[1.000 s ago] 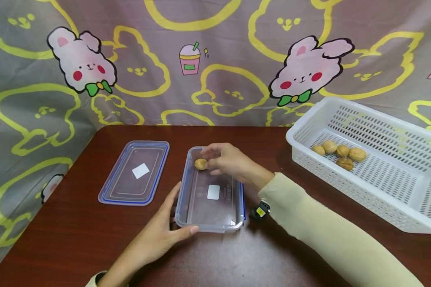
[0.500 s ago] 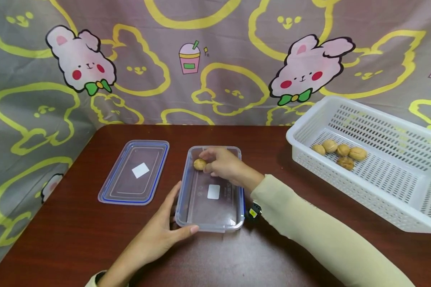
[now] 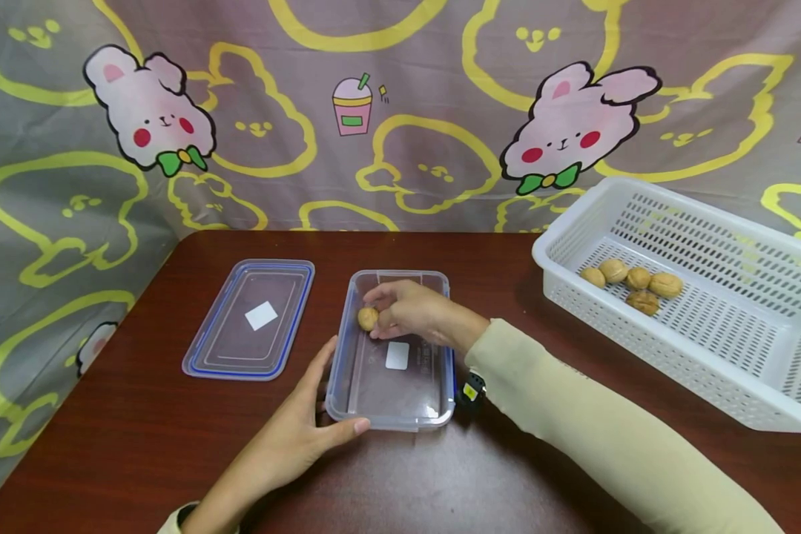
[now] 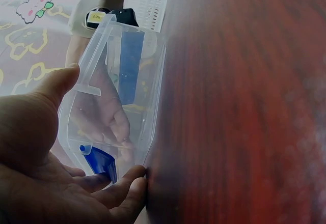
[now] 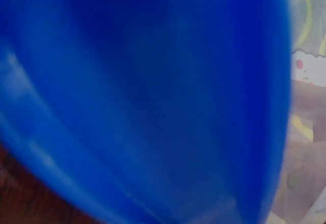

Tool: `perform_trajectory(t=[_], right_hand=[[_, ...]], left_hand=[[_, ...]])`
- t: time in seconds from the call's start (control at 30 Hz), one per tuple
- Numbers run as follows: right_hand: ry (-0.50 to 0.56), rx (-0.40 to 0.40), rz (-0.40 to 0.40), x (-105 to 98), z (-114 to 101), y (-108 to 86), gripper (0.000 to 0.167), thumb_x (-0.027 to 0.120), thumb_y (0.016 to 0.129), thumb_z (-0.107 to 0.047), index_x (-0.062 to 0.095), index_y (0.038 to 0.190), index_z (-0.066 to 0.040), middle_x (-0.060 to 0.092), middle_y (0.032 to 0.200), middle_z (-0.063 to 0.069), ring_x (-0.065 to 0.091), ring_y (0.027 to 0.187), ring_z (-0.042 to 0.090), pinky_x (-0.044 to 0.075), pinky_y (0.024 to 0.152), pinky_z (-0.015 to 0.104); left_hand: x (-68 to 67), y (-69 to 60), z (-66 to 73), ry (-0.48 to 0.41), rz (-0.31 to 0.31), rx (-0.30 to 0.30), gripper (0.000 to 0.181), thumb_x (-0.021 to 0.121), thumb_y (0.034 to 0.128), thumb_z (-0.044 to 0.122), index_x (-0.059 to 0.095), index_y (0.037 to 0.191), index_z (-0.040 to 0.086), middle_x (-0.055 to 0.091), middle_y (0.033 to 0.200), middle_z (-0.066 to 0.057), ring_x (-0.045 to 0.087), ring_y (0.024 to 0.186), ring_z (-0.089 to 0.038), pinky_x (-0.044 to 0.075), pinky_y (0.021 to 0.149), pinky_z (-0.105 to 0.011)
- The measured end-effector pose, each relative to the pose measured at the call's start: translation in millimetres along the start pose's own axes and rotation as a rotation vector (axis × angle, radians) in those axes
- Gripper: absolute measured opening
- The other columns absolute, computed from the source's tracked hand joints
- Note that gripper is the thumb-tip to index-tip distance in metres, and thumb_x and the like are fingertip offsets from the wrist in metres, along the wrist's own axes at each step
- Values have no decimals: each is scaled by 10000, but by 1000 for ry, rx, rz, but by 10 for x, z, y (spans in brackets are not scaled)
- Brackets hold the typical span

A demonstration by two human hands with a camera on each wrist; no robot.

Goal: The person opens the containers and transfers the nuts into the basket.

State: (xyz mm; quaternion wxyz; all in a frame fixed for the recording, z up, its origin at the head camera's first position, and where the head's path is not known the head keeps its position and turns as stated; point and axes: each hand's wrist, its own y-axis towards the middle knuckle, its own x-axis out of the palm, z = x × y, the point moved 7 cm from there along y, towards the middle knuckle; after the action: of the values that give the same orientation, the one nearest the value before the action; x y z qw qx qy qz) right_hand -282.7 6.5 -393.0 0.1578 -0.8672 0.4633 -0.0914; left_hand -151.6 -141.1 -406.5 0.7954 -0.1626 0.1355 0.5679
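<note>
My left hand (image 3: 297,423) holds the near left corner of a clear plastic food container (image 3: 390,426). In the left wrist view, its thumb lies by the rim and its fingers (image 4: 119,191) are at the side with the blue latch (image 4: 102,163). Inside the container's far half, my right hand (image 3: 410,308) pinches a walnut (image 3: 368,319) at its fingertips; the contact is partly hidden. A blue latch (image 5: 163,102), blurred and very close, fills most of the right wrist view, which does not show the right hand's fingers.
The matching lid (image 3: 247,319), blue-edged, lies left of the container on the dark red table (image 3: 153,415). At the right stands a white perforated basket (image 3: 641,348) holding several walnuts (image 3: 637,278). A patterned cloth (image 3: 427,96) hangs behind the table.
The right hand has moved slightly left and towards me inside the container. Its walnut has shifted slightly nearer too. My left hand keeps its hold.
</note>
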Motion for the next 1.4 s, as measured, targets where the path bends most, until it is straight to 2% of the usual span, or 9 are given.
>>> perform_trajectory(t=[0.23,0.37,0.57,0.83,1.0,1.17,1.4], right_hand=[[59,44,-57,4,7,1,518,519,957,136,465,1469,76,619,1090,155,729,932,273,566,1032,450],[71,63,-75,16,22,7,513,522,950,120,459,1457,70,624,1040,162,746,934,297,574,1018,449],[58,60,-82,26,23,6,483,521,944,122,492,1424,77,624,1034,149,737,916,284,579,1007,441],[3,35,-126,71,33,15,410,583,975,88,540,1382,81,633,1071,147,715,838,199,592,895,324],[3,10,-131,84,33,19,351,600,979,75,558,1327,83,634,1055,135,709,853,204,596,935,362],[29,-24,-138,82,5,2,333,570,975,98,560,1308,101,604,1102,141,703,944,253,583,1001,420],[55,-59,-163,38,-89,-48,395,536,935,137,556,1328,103,594,1139,148,691,1057,324,533,1078,492]], left_hand=[[0,0,-8,-3,2,-25,1130,861,884,287,74,1692,227,354,1653,-187,568,1341,-368,556,957,-296],[-8,3,0,-4,-3,-8,1123,852,895,282,65,1693,202,350,1649,-218,570,1338,-375,564,948,-302],[-6,6,-5,-6,-6,-9,1122,850,896,286,64,1693,210,336,1662,-209,561,1353,-378,560,963,-304],[-6,5,-1,-16,-15,9,1109,840,907,270,60,1693,202,339,1654,-231,583,1324,-364,567,950,-301],[-1,7,-5,-17,-11,-4,1101,844,903,270,75,1691,240,346,1656,-208,579,1331,-362,563,956,-298],[-1,5,2,-8,-9,0,1097,842,904,276,78,1691,230,348,1655,-214,574,1340,-375,560,969,-306],[0,3,-16,36,5,-34,1115,855,887,324,86,1691,252,388,1635,-192,558,1358,-380,556,1008,-400]])
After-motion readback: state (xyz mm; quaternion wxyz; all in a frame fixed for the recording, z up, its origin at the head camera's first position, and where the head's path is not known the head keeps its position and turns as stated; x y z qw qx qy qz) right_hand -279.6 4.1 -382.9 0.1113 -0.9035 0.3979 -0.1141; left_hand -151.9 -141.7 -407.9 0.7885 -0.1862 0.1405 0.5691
